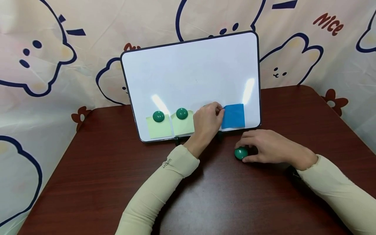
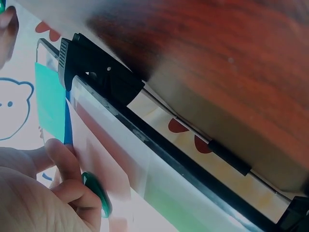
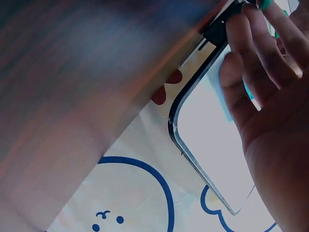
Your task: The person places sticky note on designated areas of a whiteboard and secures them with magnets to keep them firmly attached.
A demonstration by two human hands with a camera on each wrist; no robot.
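Observation:
My left hand point(image 1: 207, 120) is at the lower part of a whiteboard point(image 1: 194, 71), pinching the upper left edge of a blue sticky note point(image 1: 233, 116) between thumb and finger. Beneath that hand, the left wrist view shows a pink sticky note point(image 2: 99, 145) with a green round magnet point(image 2: 96, 193) on it, partly covered by the fingers. My right hand point(image 1: 267, 147) holds another green magnet point(image 1: 241, 152) between thumb and fingers, low over the table in front of the board. In the right wrist view only a sliver of that magnet point(image 3: 264, 4) shows.
Two pale green sticky notes point(image 1: 160, 129) are on the board's lower left, each with a green magnet point(image 1: 158, 116) at its top. Black stand clips point(image 2: 96, 67) hold the board's bottom edge. Behind the brown table point(image 1: 102, 169) hangs a cartoon-printed cloth point(image 1: 100, 32).

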